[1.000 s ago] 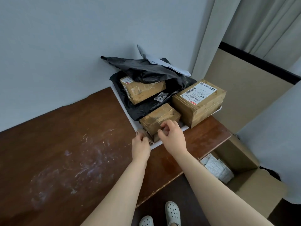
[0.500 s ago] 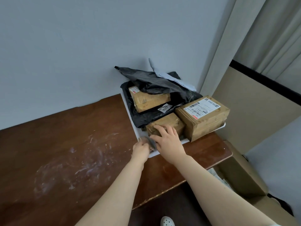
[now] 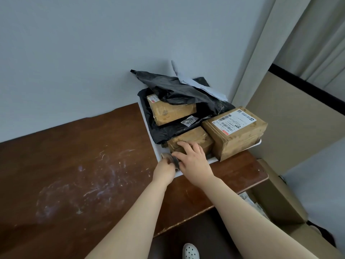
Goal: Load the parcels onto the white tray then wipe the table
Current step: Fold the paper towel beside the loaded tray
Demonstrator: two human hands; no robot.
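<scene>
Bench: we look down at a brown top [image 3: 74,165] with pale smears [image 3: 89,176] across its left half, well apart from the load.
Left grip: this hand [image 3: 164,170] sits at the tray's near-left corner, fingers curled round a small item [image 3: 172,159].
Small item: grey-brown and blurred, so we cannot name it or tell its long axis. It lies right at the rim, just left of the small box.
Right grip: this hand [image 3: 194,163] lies flat with fingers spread on the small box [image 3: 194,138]. Its thumb reaches toward the item, and it clasps nothing.
Tray: white [image 3: 158,153], set in the bench's far-right corner, its right edge hanging a little past the bench.
Key relation: the only bare tray we see is the near strip in front of the small box. We judge the item must go forward and slightly right from the left grip, which is the nearer hand.
Big box: labelled [image 3: 235,131], touching the small box on its right and overhanging the tray's right edge.
Rear load: another box [image 3: 171,111] lies on black bags [image 3: 173,88], with a grey mailer [image 3: 197,85] on top, against the wall [image 3: 93,53].
Stage: loading looks nearly finished to us; wiping is not yet begun.
Risk: a push on the small box could nudge the big box further over the edge.
</scene>
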